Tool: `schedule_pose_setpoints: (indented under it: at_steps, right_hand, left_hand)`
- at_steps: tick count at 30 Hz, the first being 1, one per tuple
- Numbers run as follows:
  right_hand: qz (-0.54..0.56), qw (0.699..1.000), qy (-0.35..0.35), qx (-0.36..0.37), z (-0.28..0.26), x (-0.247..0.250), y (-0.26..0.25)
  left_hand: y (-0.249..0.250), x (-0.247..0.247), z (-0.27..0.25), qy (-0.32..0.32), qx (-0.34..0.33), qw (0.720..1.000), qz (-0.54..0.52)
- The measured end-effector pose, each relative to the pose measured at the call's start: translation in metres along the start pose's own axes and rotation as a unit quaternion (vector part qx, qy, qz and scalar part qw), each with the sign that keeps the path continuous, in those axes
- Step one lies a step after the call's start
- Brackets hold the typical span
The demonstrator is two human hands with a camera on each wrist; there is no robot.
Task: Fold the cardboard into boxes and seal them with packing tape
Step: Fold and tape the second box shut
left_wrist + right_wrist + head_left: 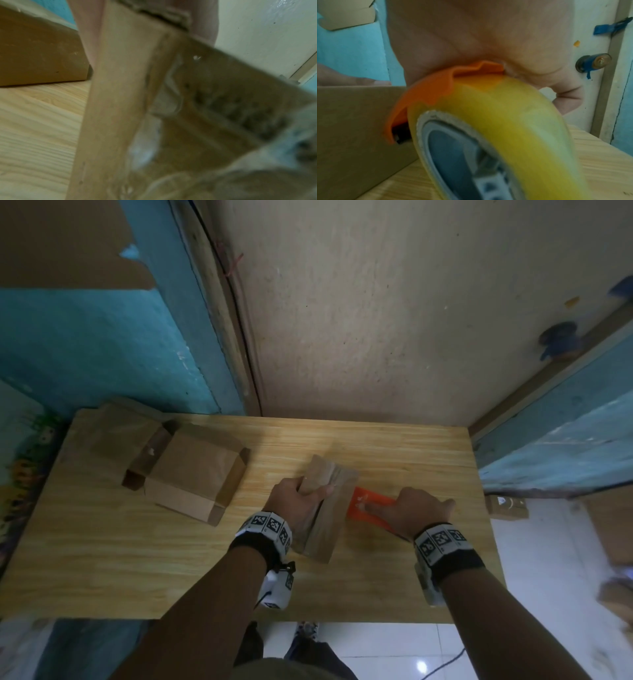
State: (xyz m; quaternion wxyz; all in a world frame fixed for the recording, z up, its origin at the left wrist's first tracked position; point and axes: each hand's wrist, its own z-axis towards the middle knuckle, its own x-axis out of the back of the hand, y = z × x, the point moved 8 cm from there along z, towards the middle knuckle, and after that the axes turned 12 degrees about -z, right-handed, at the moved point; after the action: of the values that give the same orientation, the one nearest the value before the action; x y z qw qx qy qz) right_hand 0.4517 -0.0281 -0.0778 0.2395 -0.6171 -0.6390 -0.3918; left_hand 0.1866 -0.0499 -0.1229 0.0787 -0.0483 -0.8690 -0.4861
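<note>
- The small brown cardboard box (325, 508) sits just below the centre of the head view on the pale wood-grain table (394, 446). Its long axis runs from lower left to upper right in the frame.
- The left hand (296, 501) grips the box's upper end, fingers curled over the top edge, thumb on the near face.
- The right hand (416, 510) is wrapped over the orange plastic tape dispenser (368, 505). In the right wrist view its yellowish roll of packing tape (513, 108) fills the centre.
- The dispenser's orange nose lies just beside the box's right face; whether it touches is unclear.
- My judgement: the tape pull likely runs along that long axis, with the right hand nearer the seam.
- Two more folded brown cardboard boxes (191, 470) rest at the table's upper left.
</note>
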Motion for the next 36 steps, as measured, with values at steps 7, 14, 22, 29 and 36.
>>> schedule_pose_setpoints:
  at_steps: [7, 14, 22, 29, 36]
  right_hand:
    - [-0.027, 0.999, 0.028, -0.022, -0.014, 0.014, -0.006]
    - [-0.071, 0.997, 0.017, -0.040, -0.021, -0.007, -0.034]
    - [0.094, 0.989, 0.006, -0.117, -0.033, -0.023, 0.011]
    - [0.186, 0.975, 0.048, -0.110, -0.048, -0.015, 0.028]
    - [0.376, 0.922, 0.085, 0.048, -0.067, 0.020, 0.020]
  left_hand:
    - [0.004, 0.004, -0.003, 0.015, 0.009, 0.999, 0.036]
    - [0.003, 0.002, -0.006, -0.002, 0.026, 0.998, 0.062]
    - [0.012, 0.008, -0.017, 0.044, -0.010, 0.999, -0.017]
    - [0.028, 0.010, -0.018, 0.072, -0.135, 0.967, 0.205]
    - [0.014, 0.013, -0.016, 0.016, -0.076, 0.992, 0.095]
